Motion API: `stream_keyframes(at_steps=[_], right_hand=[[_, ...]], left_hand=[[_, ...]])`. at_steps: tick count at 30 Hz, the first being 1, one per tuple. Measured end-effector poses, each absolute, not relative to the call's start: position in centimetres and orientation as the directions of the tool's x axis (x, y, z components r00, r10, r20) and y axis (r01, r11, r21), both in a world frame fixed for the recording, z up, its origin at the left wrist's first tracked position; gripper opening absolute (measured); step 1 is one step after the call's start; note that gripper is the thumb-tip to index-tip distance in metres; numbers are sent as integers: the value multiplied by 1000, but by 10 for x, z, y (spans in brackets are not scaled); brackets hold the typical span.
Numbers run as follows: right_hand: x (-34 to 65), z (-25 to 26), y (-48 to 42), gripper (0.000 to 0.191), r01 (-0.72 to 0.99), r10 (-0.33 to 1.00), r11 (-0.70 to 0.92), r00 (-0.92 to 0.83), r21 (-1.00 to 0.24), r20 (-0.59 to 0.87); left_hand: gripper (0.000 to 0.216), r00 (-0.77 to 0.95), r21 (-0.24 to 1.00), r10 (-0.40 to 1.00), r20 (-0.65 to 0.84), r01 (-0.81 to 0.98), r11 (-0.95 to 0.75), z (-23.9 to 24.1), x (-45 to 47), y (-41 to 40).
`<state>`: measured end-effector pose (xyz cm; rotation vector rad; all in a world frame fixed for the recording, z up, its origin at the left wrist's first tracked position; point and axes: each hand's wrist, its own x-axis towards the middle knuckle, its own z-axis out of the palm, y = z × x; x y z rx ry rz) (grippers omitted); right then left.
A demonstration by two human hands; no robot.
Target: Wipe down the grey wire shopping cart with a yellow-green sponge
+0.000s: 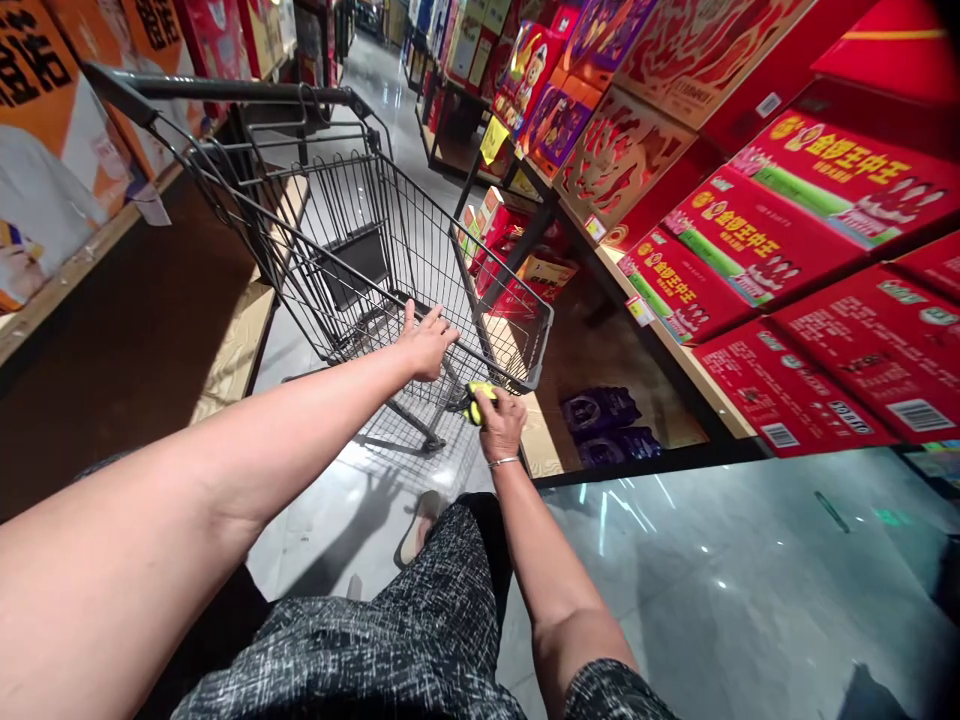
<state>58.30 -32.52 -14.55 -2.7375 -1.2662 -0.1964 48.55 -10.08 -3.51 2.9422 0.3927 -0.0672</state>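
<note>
An empty grey wire shopping cart (375, 210) stands in the aisle before me, its handle at the upper left. My left hand (429, 345) reaches over the cart's near side rail with its fingers stretched and spread; whether the palm presses on the rail I cannot tell. Just below the cart's front corner, my right hand (502, 418) is closed on a small yellow-green and black object (478, 400), partly hidden by the fingers. A thin bracelet (503, 461) circles the right wrist.
Red printed boxes (795, 220) are stacked on a wooden-edged shelf (675, 360) at right. Purple packages (600, 420) lie on the low shelf beneath. Large orange and white packages (45, 150) line the left shelf. Glossy floor tiles (675, 570) spread around my feet.
</note>
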Motion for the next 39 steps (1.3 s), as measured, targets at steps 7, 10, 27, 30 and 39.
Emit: stream_keyframes(at_steps=[7, 10, 27, 30, 39], right_hand=[[586, -161, -333, 52, 692, 666, -719, 712, -65, 221], [575, -176, -325, 53, 706, 688, -705, 705, -73, 173], [622, -36, -305, 39, 794, 801, -591, 598, -140, 9], [621, -34, -304, 35, 800, 809, -582, 588, -148, 0], [621, -39, -308, 37, 807, 817, -563, 576, -179, 20]], left_hand=[[77, 956, 182, 281, -79, 291, -939, -40, 490, -99], [76, 956, 182, 275, -98, 289, -940, -39, 490, -99], [76, 970, 149, 238, -52, 243, -959, -45, 477, -96], [85, 968, 115, 236, -83, 245, -963, -47, 474, -95], [99, 969, 70, 229, -96, 236, -969, -59, 473, -91]])
